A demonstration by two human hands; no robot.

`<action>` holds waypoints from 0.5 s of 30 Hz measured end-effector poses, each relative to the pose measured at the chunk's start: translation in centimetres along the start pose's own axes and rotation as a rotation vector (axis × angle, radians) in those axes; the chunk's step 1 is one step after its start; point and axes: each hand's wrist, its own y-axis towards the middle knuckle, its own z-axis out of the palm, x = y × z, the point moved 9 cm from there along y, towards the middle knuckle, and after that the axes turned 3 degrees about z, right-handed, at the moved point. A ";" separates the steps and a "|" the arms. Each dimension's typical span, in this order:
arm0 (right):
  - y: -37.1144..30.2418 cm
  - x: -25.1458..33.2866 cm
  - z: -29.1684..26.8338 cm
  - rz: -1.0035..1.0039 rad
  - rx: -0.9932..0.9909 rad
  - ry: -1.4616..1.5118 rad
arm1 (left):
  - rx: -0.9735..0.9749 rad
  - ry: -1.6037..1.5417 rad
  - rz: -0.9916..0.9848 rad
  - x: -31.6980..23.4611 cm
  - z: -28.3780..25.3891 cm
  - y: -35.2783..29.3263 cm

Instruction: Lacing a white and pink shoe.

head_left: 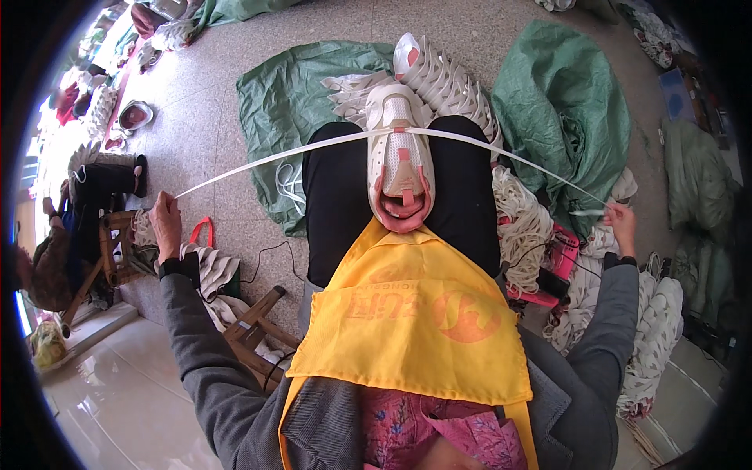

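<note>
**Both lace ends pulled wide across a white sneaker on the lap**

The left hand (165,223) is closed on one end of a white flat shoelace (274,159), stretched far out to the person's left. The right hand (621,222) pinches the other end, far out to the right, and the lace tip shows just beside its fingers. Between the hands the lace runs tight, in one long line, and passes through the front eyelets of a white and pink sneaker (400,160). The sneaker lies on the person's lap with the toe pointing away, between the black trouser legs, and its pink opening touches the upper edge of a yellow apron (415,321).

To my judgement, the step is the first threading: the lace is through the lowest eyelets and the hands even out the two halves. The next move probably needs both ends to come back to the shoe, one end crossing to a next eyelet.

Behind the sneaker is a row of similar white shoes (446,78) on green sacks (290,102). Loose white laces (521,227) are piled at the right knee. A small wooden stool (254,333) stands at the left.
</note>
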 end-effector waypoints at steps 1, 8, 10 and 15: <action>-0.2 -0.6 -0.7 0.007 -0.012 -0.008 | -0.034 0.036 0.000 0.4 -0.6 0.0; -0.1 -1.4 -3.3 0.027 -0.063 -0.020 | -0.172 0.086 -0.107 6.9 -5.3 0.2; -0.5 -1.5 -5.7 0.020 -0.102 -0.031 | -0.106 0.037 -0.103 5.0 -3.8 0.9; -0.8 -1.6 -8.6 0.036 -0.227 -0.112 | -0.098 0.058 -0.041 3.5 -4.4 1.0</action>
